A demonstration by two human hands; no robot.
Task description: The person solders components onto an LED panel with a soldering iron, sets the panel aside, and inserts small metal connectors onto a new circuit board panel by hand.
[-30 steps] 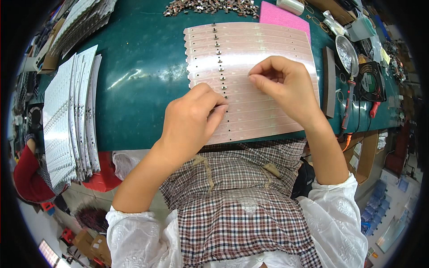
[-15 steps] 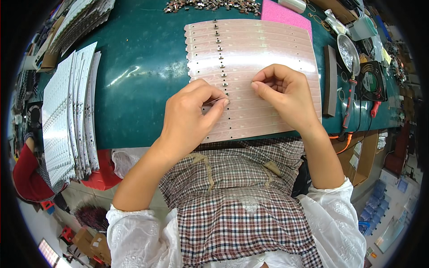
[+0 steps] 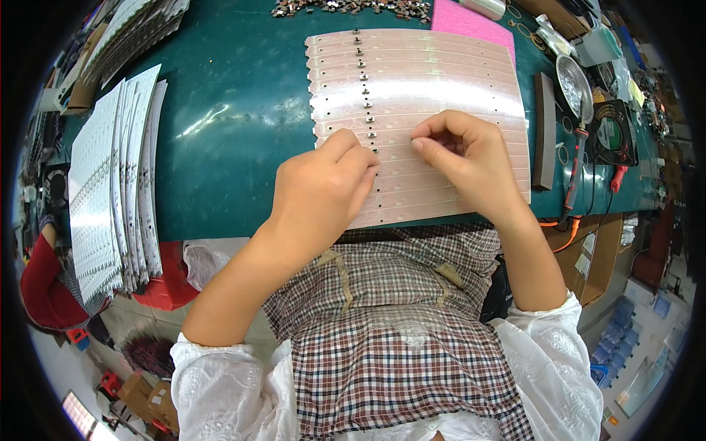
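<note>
A pale pink panel (image 3: pixel 441 81) of long joined strips, looking like circuit boards, lies on the green table in front of me. A column of small metal parts (image 3: pixel 365 91) runs down its left portion, with dark holes below them. Over the panel's lower left, my left hand (image 3: pixel 320 184) is closed, fingertips at the lowest metal part in the column; whatever it pinches is hidden. My right hand (image 3: pixel 471 162) hovers over the panel's middle, thumb and index finger brought together in a pinch. Anything between those fingertips is too small to make out.
Loose small metal parts (image 3: pixel 353 6) are heaped at the far edge. Pink foam (image 3: pixel 474 28) lies behind the panel. Stacked white boards (image 3: pixel 110 184) stand at left. To the right are a dark bar (image 3: pixel 543 132), a metal dish (image 3: pixel 572 84), a soldering iron (image 3: pixel 573 169) and a fan (image 3: pixel 612 132).
My left hand has shifted slightly up and turned, its fingers now over the lowest metal part. The right hand has barely moved. The panel sits a little higher in view.
</note>
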